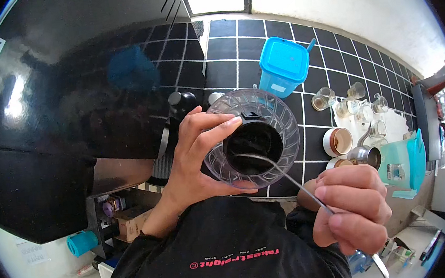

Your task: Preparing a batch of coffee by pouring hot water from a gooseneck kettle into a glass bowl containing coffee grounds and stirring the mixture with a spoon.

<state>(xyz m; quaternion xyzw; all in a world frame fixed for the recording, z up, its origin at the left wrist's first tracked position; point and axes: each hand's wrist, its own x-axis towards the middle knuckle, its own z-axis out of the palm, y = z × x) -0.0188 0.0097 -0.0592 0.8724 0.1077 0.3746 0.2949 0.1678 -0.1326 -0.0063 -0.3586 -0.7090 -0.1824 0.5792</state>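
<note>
My left hand [207, 152] holds a clear ribbed plastic dripper or jar [290, 133] with a round black part in its middle, fingers on the near-left rim and thumb along the lower edge. In my right hand [351, 207] is a thin metal utensil [304, 187], gripped in the fist. The utensil's far end lies over the black part; whether it touches cannot be told. Its flat other end sticks out below the fist.
A large black machine [65, 113] fills the left. On the black-tiled counter stand a blue-lidded container [285, 64], several glass cups [323, 98], a white-and-brown bowl [338, 142], a metal pitcher [369, 158] and a turquoise-lidded jug [401, 163].
</note>
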